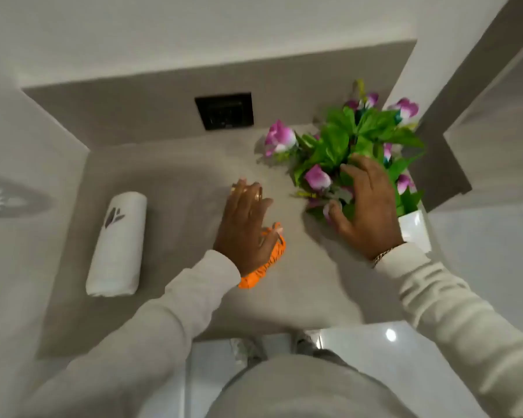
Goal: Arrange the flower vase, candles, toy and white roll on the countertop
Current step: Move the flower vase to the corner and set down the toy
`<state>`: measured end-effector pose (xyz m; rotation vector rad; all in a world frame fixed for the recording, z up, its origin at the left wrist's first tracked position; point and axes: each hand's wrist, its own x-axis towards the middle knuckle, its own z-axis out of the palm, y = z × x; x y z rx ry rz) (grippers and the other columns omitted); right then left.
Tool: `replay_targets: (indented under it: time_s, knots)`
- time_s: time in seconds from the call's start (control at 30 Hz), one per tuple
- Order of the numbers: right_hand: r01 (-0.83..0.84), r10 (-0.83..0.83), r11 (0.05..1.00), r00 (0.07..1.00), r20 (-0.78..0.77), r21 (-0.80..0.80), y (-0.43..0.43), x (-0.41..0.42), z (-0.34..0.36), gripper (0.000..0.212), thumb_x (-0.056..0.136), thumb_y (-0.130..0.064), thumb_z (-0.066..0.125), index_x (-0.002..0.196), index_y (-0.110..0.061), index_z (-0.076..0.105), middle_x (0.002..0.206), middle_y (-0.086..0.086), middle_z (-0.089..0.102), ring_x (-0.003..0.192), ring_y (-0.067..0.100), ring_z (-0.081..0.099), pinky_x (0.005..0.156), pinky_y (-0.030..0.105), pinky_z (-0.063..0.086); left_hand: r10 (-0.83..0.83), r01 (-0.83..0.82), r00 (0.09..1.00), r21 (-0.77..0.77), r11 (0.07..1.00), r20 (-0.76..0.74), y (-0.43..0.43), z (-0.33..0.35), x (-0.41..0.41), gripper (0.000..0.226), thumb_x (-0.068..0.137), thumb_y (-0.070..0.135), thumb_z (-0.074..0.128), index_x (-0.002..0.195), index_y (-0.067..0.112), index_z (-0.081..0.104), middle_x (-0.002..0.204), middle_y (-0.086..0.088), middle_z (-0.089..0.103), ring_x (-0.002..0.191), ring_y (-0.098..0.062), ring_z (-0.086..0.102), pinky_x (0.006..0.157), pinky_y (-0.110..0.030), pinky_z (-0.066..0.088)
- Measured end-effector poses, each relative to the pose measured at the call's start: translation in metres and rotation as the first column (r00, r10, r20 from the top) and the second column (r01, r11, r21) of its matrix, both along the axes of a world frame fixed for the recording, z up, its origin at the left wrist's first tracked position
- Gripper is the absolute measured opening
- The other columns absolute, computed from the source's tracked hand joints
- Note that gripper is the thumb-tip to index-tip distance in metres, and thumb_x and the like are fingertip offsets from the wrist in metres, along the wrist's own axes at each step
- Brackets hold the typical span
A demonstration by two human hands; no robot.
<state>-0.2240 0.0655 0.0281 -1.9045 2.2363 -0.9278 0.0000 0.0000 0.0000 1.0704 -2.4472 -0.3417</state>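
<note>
Both hands are out over the grey surface (169, 182). The left hand (245, 227) hovers palm-down near the middle, fingers spread and its grip open, holding nothing; the orange striped toy (269, 260) lies right under the heel of that hand, partly hidden, and whether the palm touches it is hard to tell. The right hand (366, 203) reaches into the flower vase (360, 146) at the far right corner, fingers splayed among green leaves and purple blooms, its grip loose and open, closed on no stem. The vase body itself is hidden under the foliage. Over on the left, the white roll (118, 242) lies on its side, well apart from both hands, a dark leaf mark on its top. A black square plate (224, 111) sits on the far wall.
</note>
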Motion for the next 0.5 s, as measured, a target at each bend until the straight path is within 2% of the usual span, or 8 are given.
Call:
replay_targets:
  time_s: [0.13,0.23,0.3,0.4,0.5]
  knots:
    - [0.064,-0.063,0.998,0.996,-0.065,0.013,0.022,-0.014,-0.008,0.057,0.08,-0.025,0.07,0.126,0.006,0.057,0.14,0.033,0.047,0.136,0.051,0.038,0.112,0.059,0.031,-0.01,0.013,0.992,-0.022,1.0,0.129,0.035,-0.029,0.003,0.046,0.073,0.035,0.068,0.106,0.007,0.055,0.142,-0.025,0.043,0.143,-0.041,0.017,0.112,-0.062,0.024]
    - [0.171,-0.16,0.98,0.981,-0.109,0.099,0.041,-0.023,-0.016,0.069,0.075,-0.032,0.075,0.131,0.002,0.053,0.147,0.032,0.04,0.141,0.05,0.029,0.114,0.059,0.028,0.076,-0.063,0.96,-0.059,0.996,0.27,0.049,-0.043,0.005,0.058,0.072,0.042,0.067,0.112,0.003,0.052,0.14,-0.027,0.043,0.142,-0.044,0.017,0.114,-0.063,0.017]
    - [0.257,-0.241,0.947,0.965,-0.104,0.191,0.049,-0.029,-0.019,0.08,0.073,-0.044,0.077,0.134,-0.001,0.049,0.15,0.03,0.036,0.143,0.048,0.027,0.109,0.061,0.031,0.144,-0.13,0.935,-0.062,0.99,0.324,0.055,-0.047,0.006,0.063,0.074,0.043,0.065,0.119,0.002,0.05,0.142,-0.028,0.041,0.142,-0.046,0.017,0.116,-0.062,0.012]
    - [0.335,-0.324,0.896,0.942,-0.087,0.293,0.052,-0.038,-0.024,0.089,0.069,-0.054,0.077,0.134,-0.002,0.045,0.152,0.027,0.033,0.134,0.05,0.038,0.095,0.063,0.043,0.242,-0.244,0.921,-0.033,0.969,0.304,0.058,-0.046,0.004,0.058,0.075,0.035,0.063,0.123,0.003,0.05,0.144,-0.027,0.039,0.142,-0.046,0.017,0.116,-0.061,0.013]
    - [0.345,-0.347,0.885,0.936,-0.051,0.314,0.049,-0.047,-0.024,0.088,0.068,-0.049,0.081,0.134,-0.002,0.044,0.143,0.029,0.041,0.114,0.053,0.052,0.085,0.06,0.049,0.281,-0.286,0.914,-0.025,0.958,0.292,0.059,-0.04,-0.002,0.055,0.073,0.028,0.062,0.121,0.004,0.052,0.143,-0.027,0.041,0.141,-0.048,0.02,0.116,-0.062,0.014]
